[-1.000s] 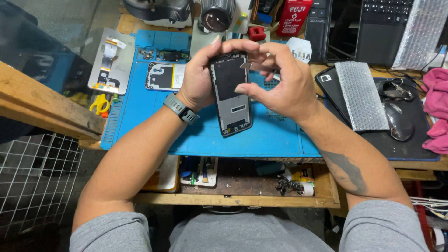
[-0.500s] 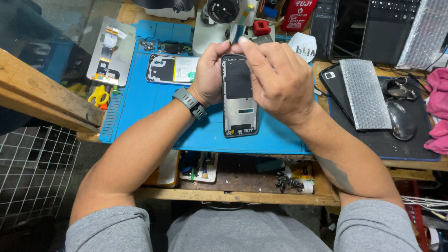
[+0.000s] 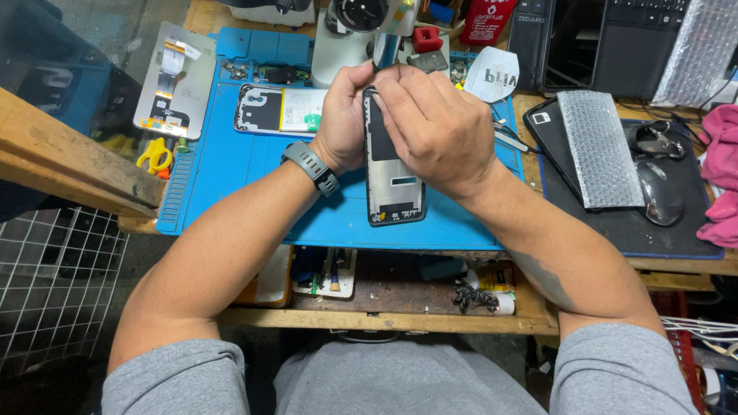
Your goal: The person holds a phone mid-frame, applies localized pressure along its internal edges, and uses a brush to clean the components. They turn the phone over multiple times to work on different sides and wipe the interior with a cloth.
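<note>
Both hands are up at the top end of the dark phone frame (image 3: 393, 165) now, and that is the shift: a second ago the right hand (image 3: 438, 127) sat lower along the frame's side, and the frame stood more open to view. Now the right hand covers the upper half, fingers curled over the top edge, while the left hand (image 3: 346, 115) pinches the same corner from the other side. Each grip is closed on the frame. The frame's lower end hangs just over the blue mat (image 3: 231, 173) on the desk (image 3: 346, 315), tilted slightly. To my eye the work has moved up to that top edge. An opened phone body (image 3: 280, 110) lies flat on the mat behind the left wrist, untouched.
</note>
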